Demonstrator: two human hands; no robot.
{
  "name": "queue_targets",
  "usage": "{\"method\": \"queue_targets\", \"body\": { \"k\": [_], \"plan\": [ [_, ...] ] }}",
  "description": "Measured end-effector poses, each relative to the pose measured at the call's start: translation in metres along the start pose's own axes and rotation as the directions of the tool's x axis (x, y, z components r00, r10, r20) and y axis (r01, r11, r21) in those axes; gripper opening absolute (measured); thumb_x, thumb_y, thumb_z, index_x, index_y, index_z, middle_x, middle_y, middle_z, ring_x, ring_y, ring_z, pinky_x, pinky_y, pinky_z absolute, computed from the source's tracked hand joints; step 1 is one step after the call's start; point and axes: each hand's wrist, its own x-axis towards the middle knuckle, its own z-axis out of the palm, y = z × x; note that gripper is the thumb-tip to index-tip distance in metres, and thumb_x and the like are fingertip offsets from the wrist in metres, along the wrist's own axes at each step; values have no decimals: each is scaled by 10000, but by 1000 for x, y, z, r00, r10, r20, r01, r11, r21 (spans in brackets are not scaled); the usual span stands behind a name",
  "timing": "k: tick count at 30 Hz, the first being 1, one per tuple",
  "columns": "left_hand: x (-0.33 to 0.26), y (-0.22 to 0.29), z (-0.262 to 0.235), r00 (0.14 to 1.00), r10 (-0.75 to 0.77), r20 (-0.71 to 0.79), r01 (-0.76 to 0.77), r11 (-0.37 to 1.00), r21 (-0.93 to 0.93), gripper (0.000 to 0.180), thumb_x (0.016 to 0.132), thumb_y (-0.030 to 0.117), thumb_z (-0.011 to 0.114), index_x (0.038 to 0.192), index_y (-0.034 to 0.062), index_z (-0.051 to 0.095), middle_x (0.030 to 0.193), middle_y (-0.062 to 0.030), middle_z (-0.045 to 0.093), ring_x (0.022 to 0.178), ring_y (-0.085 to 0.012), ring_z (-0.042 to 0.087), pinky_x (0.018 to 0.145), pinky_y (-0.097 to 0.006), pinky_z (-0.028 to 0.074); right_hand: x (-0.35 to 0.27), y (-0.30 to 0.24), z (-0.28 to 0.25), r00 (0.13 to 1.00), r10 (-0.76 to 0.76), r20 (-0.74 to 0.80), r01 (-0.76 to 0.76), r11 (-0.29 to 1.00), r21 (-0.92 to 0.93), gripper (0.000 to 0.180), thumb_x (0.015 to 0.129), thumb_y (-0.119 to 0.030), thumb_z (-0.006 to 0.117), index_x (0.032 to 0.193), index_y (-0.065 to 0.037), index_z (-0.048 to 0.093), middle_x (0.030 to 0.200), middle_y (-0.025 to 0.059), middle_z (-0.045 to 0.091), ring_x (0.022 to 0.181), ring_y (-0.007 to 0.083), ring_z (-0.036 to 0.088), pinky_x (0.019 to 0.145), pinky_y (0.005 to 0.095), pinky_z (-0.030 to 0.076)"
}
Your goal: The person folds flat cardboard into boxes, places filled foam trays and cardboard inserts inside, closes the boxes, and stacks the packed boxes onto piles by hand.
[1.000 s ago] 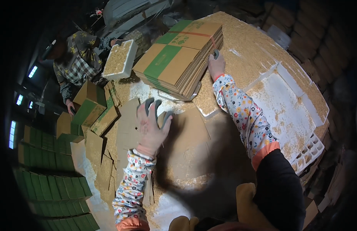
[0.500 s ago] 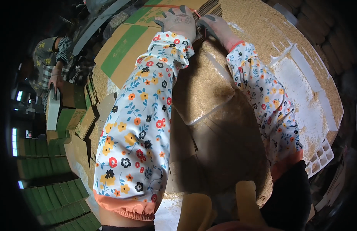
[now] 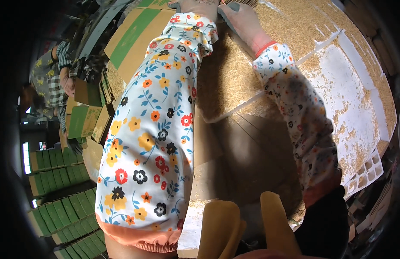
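Both my arms, in floral sleeves, stretch away to the top edge of the picture. My left hand [image 3: 195, 5] in a grey glove is mostly cut off there, at the edge of a stack of flat brown cartons with green stripes [image 3: 131, 39]. Close to its right, my right hand [image 3: 238, 19], also gloved, rests at the same stack's edge over a surface covered in pale husks [image 3: 234, 73]. How the fingers of either hand sit is hidden.
A white plastic tray [image 3: 351, 108] dusted with husks lies at the right. Brown cardboard sheets [image 3: 247, 151] lie below my arms. At the left another person [image 3: 53, 82] handles a small box [image 3: 85, 93], above rows of green and brown boxes [image 3: 53, 181].
My left hand left the cardboard sheet and reached up to the carton stack beside my right hand. The view has tilted down and closer. The other person now holds a box.
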Motion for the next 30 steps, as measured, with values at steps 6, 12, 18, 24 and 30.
{"method": "queue_targets", "body": {
  "k": [6, 12, 18, 24, 30],
  "plan": [
    [-10, -7, -2, 997, 72, 16, -74, 993, 91, 350, 900, 182, 483, 1211, 34, 545, 1134, -211, 580, 1053, -372, 584, 828, -599, 461, -45, -24, 19, 971, -71, -228, 101, 988, 120, 353, 830, -305, 619, 716, 29, 624, 575, 129, 562, 577, 243, 576, 607, 376, 455],
    [4, 3, 12, 966, 251, -59, -256, 961, -108, 323, 906, 150, 455, 1180, 31, 578, 1245, -275, 551, 1161, -440, 535, 882, -639, 444, -98, -42, -9, 964, 33, -262, 38, 965, 260, 351, 846, -281, 610, 657, 14, 582, 551, 74, 520, 558, 160, 517, 587, 341, 452],
    [10, -49, -46, 993, 33, 117, -45, 993, 105, 540, 854, 384, 680, 1232, 22, 547, 1109, -115, 674, 1007, -260, 652, 882, -371, 499, -261, -65, -115, 999, -32, -35, 22, 970, -242, 160, 859, -178, 621, 778, -46, 659, 676, 62, 616, 607, 169, 585, 541, 318, 453],
    [22, -92, -62, 962, 144, 231, -46, 923, -382, 715, 827, 621, 595, 1228, 29, 576, 1062, -161, 679, 1035, -266, 635, 883, -343, 473, -234, -86, -116, 895, -446, 14, 326, 633, -702, 835, 709, -327, 767, 1372, -14, 368, 1346, 262, 385, 1246, 413, 374, 1048, 514, 303],
    [-34, -256, -22, 766, -624, 153, 618, 652, -439, 645, 868, 567, 568, 1158, -7, 617, 1078, -148, 679, 1021, -324, 623, 915, -387, 467, -209, -71, -54, 870, -484, -97, 425, 835, -348, 709, 756, -115, 658, 1387, 22, 366, 1363, 235, 423, 1256, 371, 422, 1047, 442, 361]
  ]
}}
